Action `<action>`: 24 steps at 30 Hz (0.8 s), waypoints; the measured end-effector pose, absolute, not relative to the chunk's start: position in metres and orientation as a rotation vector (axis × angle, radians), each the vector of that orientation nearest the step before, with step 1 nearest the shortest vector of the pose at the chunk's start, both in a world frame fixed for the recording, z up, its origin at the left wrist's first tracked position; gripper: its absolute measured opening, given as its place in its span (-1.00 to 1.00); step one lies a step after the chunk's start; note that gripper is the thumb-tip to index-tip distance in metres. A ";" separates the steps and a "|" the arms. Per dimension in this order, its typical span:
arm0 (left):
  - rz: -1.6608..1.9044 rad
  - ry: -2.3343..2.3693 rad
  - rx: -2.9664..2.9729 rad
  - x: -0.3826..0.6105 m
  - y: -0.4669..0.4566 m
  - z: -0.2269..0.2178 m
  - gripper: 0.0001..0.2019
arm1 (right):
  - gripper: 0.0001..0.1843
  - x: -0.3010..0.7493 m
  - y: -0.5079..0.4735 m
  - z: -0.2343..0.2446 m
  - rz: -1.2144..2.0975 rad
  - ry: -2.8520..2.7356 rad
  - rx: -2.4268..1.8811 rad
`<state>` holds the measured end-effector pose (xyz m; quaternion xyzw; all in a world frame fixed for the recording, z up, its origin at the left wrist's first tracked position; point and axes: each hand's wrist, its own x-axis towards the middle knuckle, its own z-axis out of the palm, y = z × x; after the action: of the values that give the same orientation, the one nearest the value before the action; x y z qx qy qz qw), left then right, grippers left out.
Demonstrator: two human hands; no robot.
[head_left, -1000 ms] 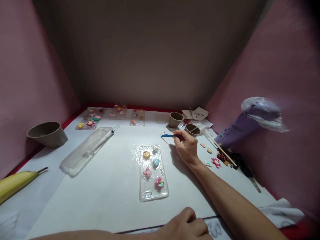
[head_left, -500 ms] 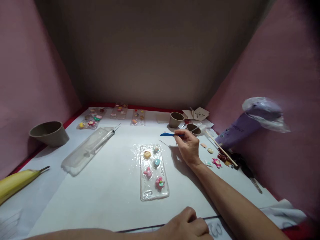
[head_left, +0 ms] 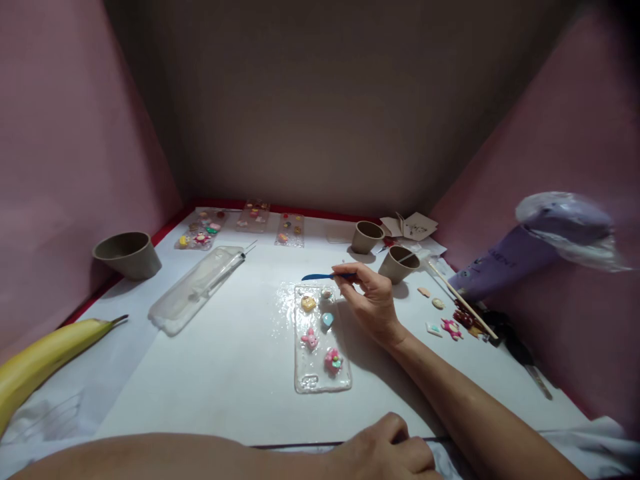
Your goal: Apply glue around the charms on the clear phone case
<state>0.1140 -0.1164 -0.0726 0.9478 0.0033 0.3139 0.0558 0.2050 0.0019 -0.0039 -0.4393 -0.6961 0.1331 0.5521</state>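
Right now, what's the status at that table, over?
Right hand grip shut on blue tool, tip by far end of clear phone case. Left hand curled at near table edge. Paper cup just beyond right hand.

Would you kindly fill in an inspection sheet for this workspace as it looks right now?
Surface: white paper-covered table, glossy wet patch around the centre case.
Job's things: clear phone case bearing five charms; blue tool held at its far end.
Clutter: banana, second clear case with a syringe, paper cups, purple piping bag, wooden stick, loose charms, decorated cases at the far edge.
Grippers: right hand pinches the blue tool; left hand rests curled at the near edge.
Cables: nothing seen.
Surroundings: pink walls on both sides, grey-brown back wall.
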 end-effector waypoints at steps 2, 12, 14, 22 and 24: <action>0.945 -0.005 2.885 0.114 -0.116 -0.073 -0.77 | -0.83 0.204 0.001 -0.005 0.286 -1.659 -1.031; 0.998 0.021 2.905 0.113 -0.116 -0.069 -0.73 | -0.80 0.204 0.002 -0.011 0.211 -1.709 -1.029; 1.010 0.022 2.900 0.112 -0.117 -0.068 -0.72 | -0.80 0.204 0.002 -0.011 0.217 -1.710 -1.034; 1.048 0.049 2.908 0.113 -0.118 -0.066 -0.68 | -0.80 0.204 0.001 -0.012 0.235 -1.707 -1.042; 1.069 0.045 2.904 0.113 -0.118 -0.067 -0.70 | -0.80 0.203 0.001 -0.012 0.228 -1.710 -1.049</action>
<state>0.1134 -0.1179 -0.0670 0.9381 0.0145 0.3453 0.0232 0.2034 0.0007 -0.0118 -0.4399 -0.7169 0.0956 0.5323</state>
